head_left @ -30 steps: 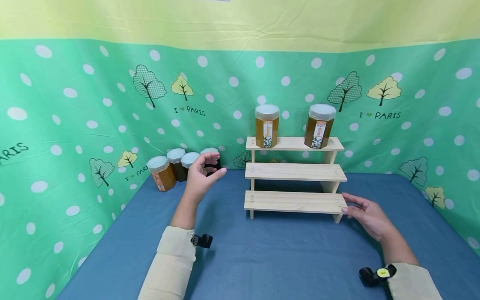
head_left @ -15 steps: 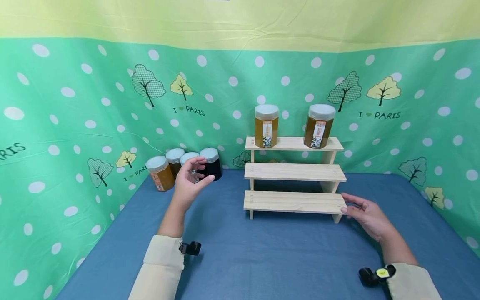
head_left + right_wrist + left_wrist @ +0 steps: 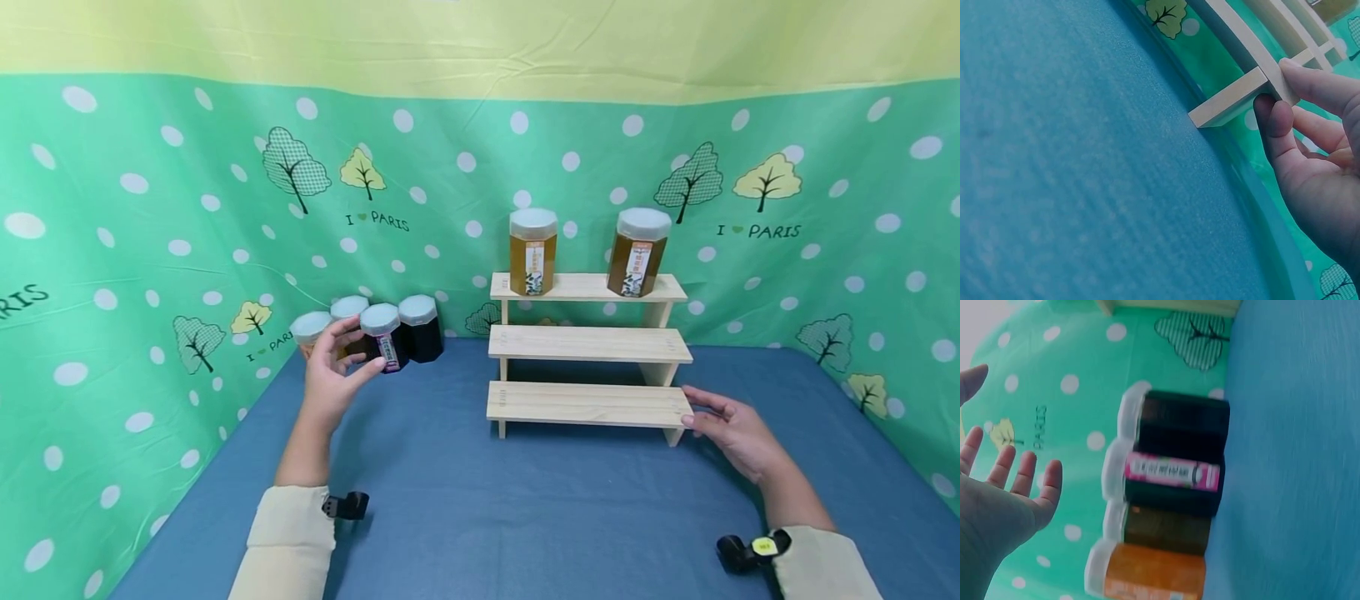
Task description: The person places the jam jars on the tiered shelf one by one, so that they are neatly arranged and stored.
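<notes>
My left hand hovers in front of a group of hexagonal jars at the left, fingers spread and holding nothing. In the left wrist view, a dark jar with a pink label stands beside a darker jar, a brown jar and an orange jar. All have whitish lids, and the hand is apart from them. My right hand pinches the right end of the lowest step of a three-tier wooden shelf; the right wrist view shows the thumb and fingers on the board end.
On the top tier stand an amber jar at the left and a browner jar at the right. A blue cloth covers the table. Behind it hangs a green patterned curtain.
My left hand has moved left and slightly down, away from the darkest jar and across the pink-labelled one, uncovering both. It now hides part of the jars at the left. My right hand stays on the shelf.
</notes>
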`<act>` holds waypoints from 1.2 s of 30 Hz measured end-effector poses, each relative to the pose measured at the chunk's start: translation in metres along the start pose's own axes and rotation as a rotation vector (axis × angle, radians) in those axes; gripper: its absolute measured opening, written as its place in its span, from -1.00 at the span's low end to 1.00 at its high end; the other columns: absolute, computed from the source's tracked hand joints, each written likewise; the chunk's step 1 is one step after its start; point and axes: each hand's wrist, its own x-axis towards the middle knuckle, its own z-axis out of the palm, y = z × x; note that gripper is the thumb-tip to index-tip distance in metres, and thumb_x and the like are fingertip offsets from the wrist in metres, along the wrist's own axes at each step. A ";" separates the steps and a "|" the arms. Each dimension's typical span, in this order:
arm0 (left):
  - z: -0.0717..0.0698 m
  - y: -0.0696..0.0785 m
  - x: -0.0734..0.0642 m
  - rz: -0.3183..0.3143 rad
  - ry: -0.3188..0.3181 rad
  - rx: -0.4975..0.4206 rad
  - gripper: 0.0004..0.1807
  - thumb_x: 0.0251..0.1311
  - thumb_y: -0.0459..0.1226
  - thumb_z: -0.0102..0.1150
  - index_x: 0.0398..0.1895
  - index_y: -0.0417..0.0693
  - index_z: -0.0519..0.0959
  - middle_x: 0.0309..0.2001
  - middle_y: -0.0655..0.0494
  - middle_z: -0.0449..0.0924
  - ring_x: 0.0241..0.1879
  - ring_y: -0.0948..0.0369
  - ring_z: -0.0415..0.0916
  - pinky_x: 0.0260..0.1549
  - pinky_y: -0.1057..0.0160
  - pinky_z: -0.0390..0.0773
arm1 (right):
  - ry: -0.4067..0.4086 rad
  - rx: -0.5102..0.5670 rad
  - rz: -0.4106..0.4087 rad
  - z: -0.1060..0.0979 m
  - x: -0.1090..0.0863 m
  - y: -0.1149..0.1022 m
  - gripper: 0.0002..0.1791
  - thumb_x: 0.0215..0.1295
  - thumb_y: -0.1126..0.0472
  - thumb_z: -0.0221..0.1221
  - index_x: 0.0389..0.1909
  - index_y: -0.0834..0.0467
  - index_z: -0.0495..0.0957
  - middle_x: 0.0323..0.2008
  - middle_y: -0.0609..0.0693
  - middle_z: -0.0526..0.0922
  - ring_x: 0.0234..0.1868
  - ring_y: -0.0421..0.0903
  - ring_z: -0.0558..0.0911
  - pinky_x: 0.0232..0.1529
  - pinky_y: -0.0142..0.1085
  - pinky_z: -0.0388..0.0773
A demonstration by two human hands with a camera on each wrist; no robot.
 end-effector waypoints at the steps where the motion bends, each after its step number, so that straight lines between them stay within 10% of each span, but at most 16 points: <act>1: -0.004 -0.004 0.000 -0.002 0.013 0.017 -0.25 0.08 -0.61 0.27 0.37 -0.34 0.24 0.29 -0.03 0.29 0.22 -0.03 0.24 0.05 0.10 0.40 | -0.001 -0.001 -0.001 0.000 0.000 0.000 -0.18 0.35 0.11 0.23 0.45 0.40 0.08 0.34 0.39 0.19 -0.14 -0.37 0.54 -0.18 -0.38 0.55; 15: -0.042 -0.015 -0.006 -0.086 0.108 0.138 -0.11 0.08 -0.41 0.39 0.48 0.02 0.19 0.43 -0.01 0.20 0.35 0.01 0.21 0.28 -0.13 0.24 | -0.001 0.004 0.003 0.000 0.000 0.001 -0.18 0.36 0.10 0.23 0.45 0.40 0.07 0.35 0.39 0.17 -0.14 -0.38 0.54 -0.18 -0.39 0.54; 27: -0.056 -0.010 -0.005 -0.142 0.206 0.234 -0.21 0.10 -0.40 0.37 0.44 -0.06 0.30 0.36 -0.03 0.27 0.29 -0.03 0.23 0.19 0.08 0.39 | -0.009 -0.007 0.008 0.000 0.001 0.002 -0.17 0.36 0.09 0.23 0.46 0.38 0.07 0.37 0.41 0.16 -0.13 -0.41 0.53 -0.17 -0.41 0.54; 36: -0.079 -0.051 0.009 -0.229 0.267 0.334 -0.20 0.10 -0.18 0.43 0.44 0.12 0.32 0.40 0.08 0.24 0.32 0.04 0.21 0.22 0.02 0.37 | -0.007 -0.002 0.003 0.000 0.000 0.003 -0.18 0.35 0.10 0.23 0.45 0.39 0.08 0.36 0.40 0.18 -0.12 -0.40 0.54 -0.17 -0.38 0.55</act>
